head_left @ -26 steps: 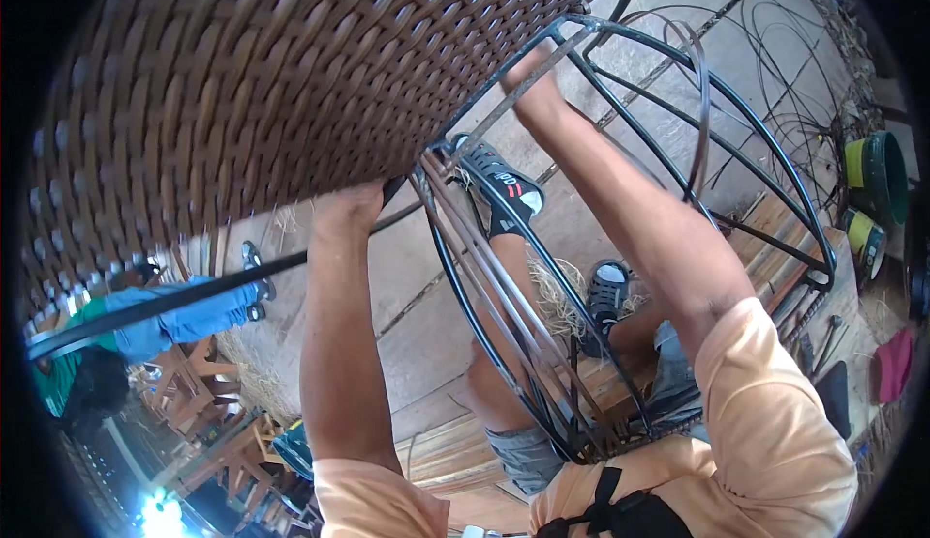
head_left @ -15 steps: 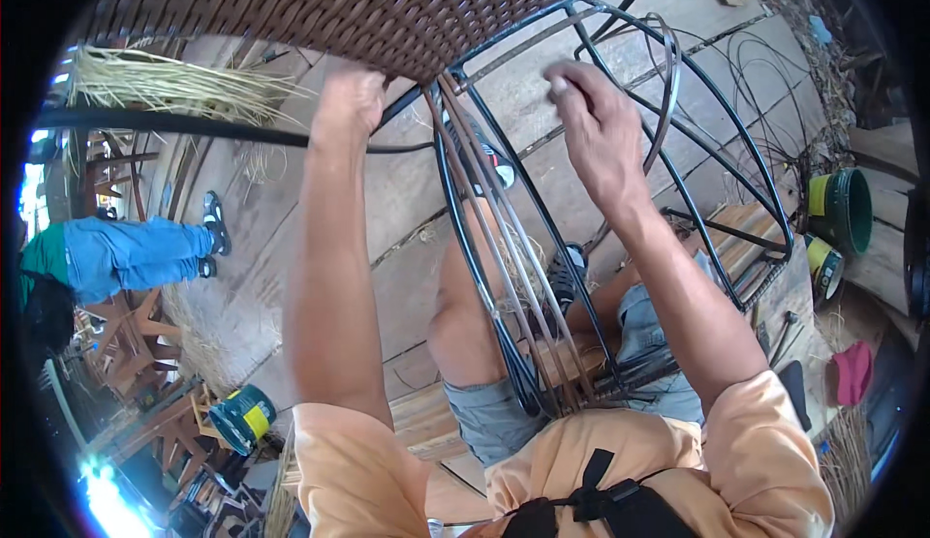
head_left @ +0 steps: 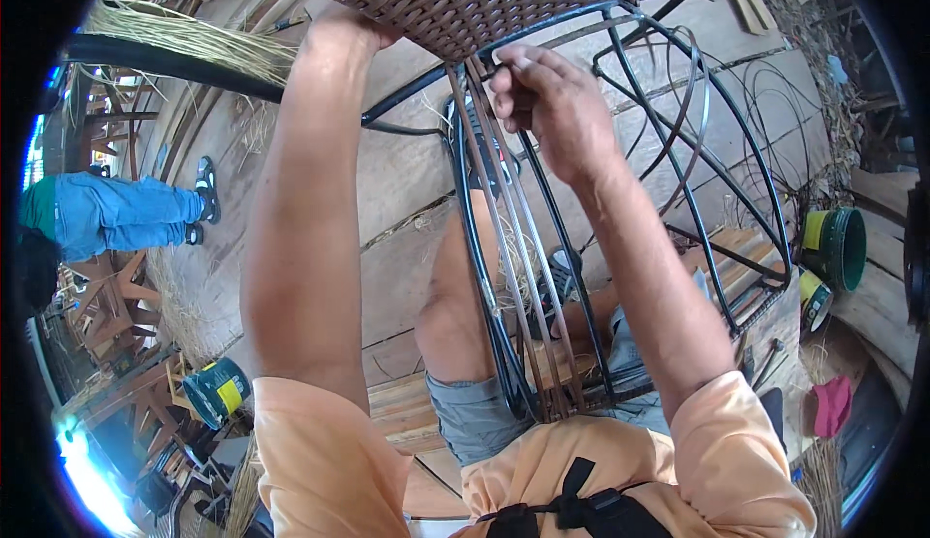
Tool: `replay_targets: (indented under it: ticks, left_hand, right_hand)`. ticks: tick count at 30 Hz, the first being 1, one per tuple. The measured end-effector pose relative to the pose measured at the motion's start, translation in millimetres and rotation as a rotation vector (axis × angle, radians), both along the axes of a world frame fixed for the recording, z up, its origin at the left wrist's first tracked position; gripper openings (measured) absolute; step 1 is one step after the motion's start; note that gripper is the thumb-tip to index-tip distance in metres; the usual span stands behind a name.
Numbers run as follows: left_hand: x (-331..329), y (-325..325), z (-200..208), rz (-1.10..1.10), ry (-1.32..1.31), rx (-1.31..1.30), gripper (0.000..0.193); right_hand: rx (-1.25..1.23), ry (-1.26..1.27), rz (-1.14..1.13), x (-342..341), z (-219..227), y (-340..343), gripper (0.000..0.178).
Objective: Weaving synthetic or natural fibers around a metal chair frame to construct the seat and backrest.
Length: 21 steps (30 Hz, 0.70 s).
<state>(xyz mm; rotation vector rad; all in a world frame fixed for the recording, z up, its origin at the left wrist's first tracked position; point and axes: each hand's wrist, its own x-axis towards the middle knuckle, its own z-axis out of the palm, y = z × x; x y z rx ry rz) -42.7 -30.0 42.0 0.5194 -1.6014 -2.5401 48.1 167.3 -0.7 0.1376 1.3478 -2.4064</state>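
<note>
A chair-like black metal frame [head_left: 696,184] stands over my lap, with a brown woven panel [head_left: 426,0] across its far part. Several brown strips [head_left: 513,209] run lengthwise from the weave toward my body. My left hand [head_left: 341,30] reaches under the panel's left edge; its fingers are mostly hidden there. Close to the panel's near corner, my right hand [head_left: 562,107] is closed with bent fingers beside the frame bar and strips. What those fingers hold, if anything, cannot be made out. A loose dark strand [head_left: 690,102] loops to the right of this hand.
Pale straw-like strands [head_left: 194,39] lie at the far left. A person in blue trousers [head_left: 136,214] stands at left. Green buckets [head_left: 848,247] are at right, and another bucket [head_left: 218,391] is at lower left. A pink cloth [head_left: 831,405] and tools lie at right.
My right hand has moved left to the panel's corner, its fingers now curled in. My left hand has gone up and under the panel edge. The view has shifted slightly.
</note>
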Motion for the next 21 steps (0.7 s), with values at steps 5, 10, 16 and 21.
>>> replay_targets:
  ticks: [5,10,16,21]
  left_hand:
    - [9.7,25.0,5.7,0.007,-0.087,0.18,0.053]
    - [-3.9,15.1,10.0,-0.1,-0.194,0.042,0.045]
    - [-20.5,-4.2,5.6,-0.205,-0.143,-0.213,0.046]
    - [-23.3,-27.7,-4.8,-0.271,-0.112,-0.435,0.046]
  right_hand:
    - [-0.24,-0.241,-0.156,-2.1,-14.3,0.5,0.017]
    - [-0.145,-0.26,-0.33,-24.1,-41.8,6.5,0.024]
    - [-1.065,-0.181,0.082,-45.5,-81.0,-5.7,0.039]
    - [-1.073,-0.129,0.151,-50.1,-70.3,-17.7,0.04]
